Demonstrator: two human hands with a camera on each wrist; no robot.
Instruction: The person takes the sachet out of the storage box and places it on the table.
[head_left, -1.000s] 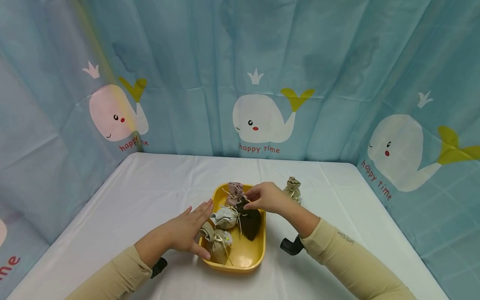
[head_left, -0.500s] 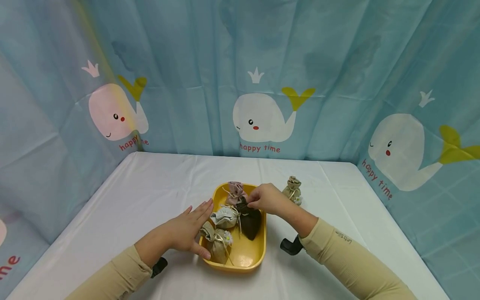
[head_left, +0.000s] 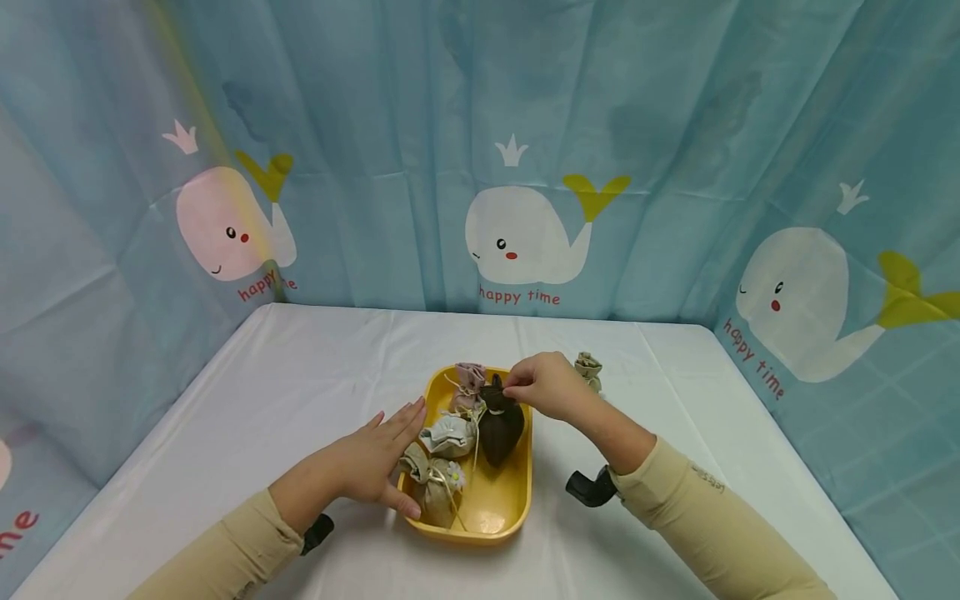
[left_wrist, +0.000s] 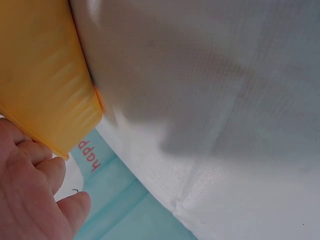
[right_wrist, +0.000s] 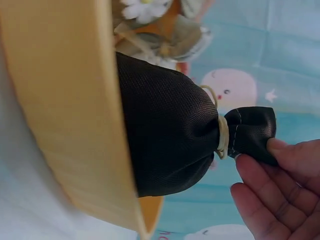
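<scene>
My right hand (head_left: 555, 387) pinches the gathered neck of a dark drawstring pouch (head_left: 501, 433) between thumb and fingertips. In the right wrist view the dark pouch (right_wrist: 167, 125) has a pale cord around its neck, and the tray wall hides its lower part. My left hand (head_left: 371, 458) rests on the left rim of a yellow plastic tray (head_left: 491, 504), fingers extended. Inside the tray are a whitish pouch (head_left: 448, 436), a beige pouch (head_left: 435, 502) with a daisy, and a pinkish pouch (head_left: 470, 377). The left wrist view has the left fingers touching the tray's edge (left_wrist: 45, 85).
A small olive pouch (head_left: 588, 367) stands on the white-covered table (head_left: 337, 367), beyond the right hand and partly hidden by it. Blue curtains (head_left: 360, 167) printed with whales enclose the table at the back and sides.
The right hand has moved slightly up and to the right, lifting the dark pouch's neck so it stands more upright. The left hand and the other pouches in the tray look the same.
</scene>
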